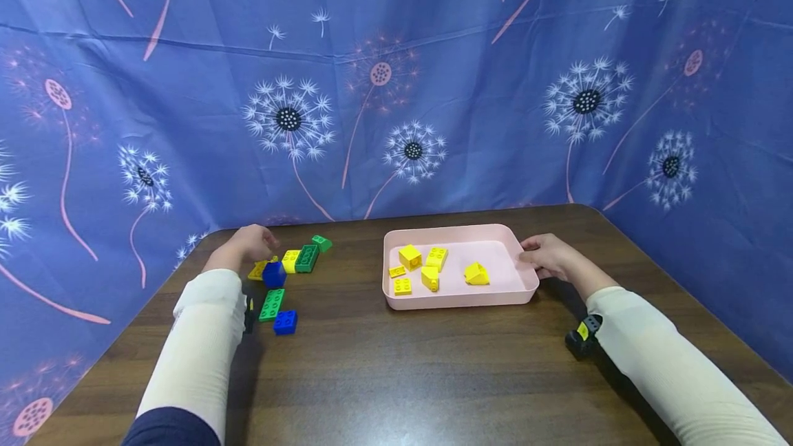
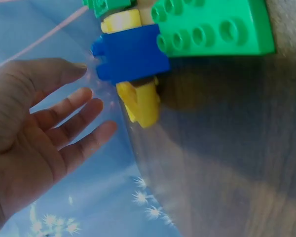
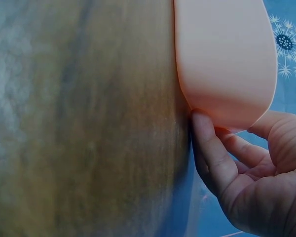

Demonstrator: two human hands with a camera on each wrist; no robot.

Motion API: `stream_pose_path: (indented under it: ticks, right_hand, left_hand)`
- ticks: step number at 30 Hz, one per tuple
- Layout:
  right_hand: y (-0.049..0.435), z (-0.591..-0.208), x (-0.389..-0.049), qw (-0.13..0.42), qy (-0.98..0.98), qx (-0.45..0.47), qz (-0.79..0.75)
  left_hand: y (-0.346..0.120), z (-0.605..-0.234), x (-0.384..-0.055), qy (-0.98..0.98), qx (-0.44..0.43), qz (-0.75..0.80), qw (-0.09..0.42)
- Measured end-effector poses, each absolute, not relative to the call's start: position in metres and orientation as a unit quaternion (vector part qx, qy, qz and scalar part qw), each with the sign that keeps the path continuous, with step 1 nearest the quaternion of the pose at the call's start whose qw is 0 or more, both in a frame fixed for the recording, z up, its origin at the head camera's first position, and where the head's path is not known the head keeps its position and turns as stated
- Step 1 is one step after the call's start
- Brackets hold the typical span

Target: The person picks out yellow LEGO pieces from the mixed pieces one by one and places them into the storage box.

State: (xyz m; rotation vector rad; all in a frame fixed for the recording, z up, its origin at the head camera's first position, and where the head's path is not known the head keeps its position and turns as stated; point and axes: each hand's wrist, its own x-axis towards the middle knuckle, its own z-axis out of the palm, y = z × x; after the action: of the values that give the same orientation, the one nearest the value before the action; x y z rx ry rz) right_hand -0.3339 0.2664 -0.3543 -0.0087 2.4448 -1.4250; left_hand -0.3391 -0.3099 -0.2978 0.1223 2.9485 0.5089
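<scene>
My left hand (image 1: 248, 243) hovers over the toy building bricks on the left, fingers loosely bent and apart from them. In the left wrist view, nothing lies between its thumb and fingers. Nearest it are a yellow brick (image 2: 145, 103) and a blue brick (image 2: 135, 54), which partly hides the yellow one in the head view. My right hand (image 1: 553, 257) grips the right end of a pink tray (image 1: 461, 301), thumb at the rim and fingers (image 3: 212, 148) against the outer wall and underside. Several yellow bricks (image 1: 410, 257) lie spread inside the tray.
Near the left group are a yellow brick (image 1: 290, 261), a dark green brick (image 1: 306, 258), a light green one (image 1: 321, 243), a long green one (image 1: 272, 305) and a blue one (image 1: 286, 323). Blue dandelion-patterned cloth (image 1: 483, 88) hangs behind the wooden table (image 1: 396, 377).
</scene>
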Motion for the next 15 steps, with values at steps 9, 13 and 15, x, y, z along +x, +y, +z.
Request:
stream_pose_path:
  ticks: [9,13,15]
  right_hand:
    - [0.266,-0.355,-0.334,0.153,0.859,-0.003,-0.488]
    - [0.267,-0.356,-0.334,0.152,0.856,-0.003,-0.495]
    - [0.267,-0.355,-0.334,0.151,0.856,-0.002,-0.494]
  left_hand:
    - [-0.323,-0.308,-0.339,0.978,-0.017,0.185,0.091]
    - [-0.324,-0.311,-0.339,0.976,-0.018,0.197,0.091]
    - [-0.325,-0.312,-0.339,0.974,-0.018,0.204,0.096]
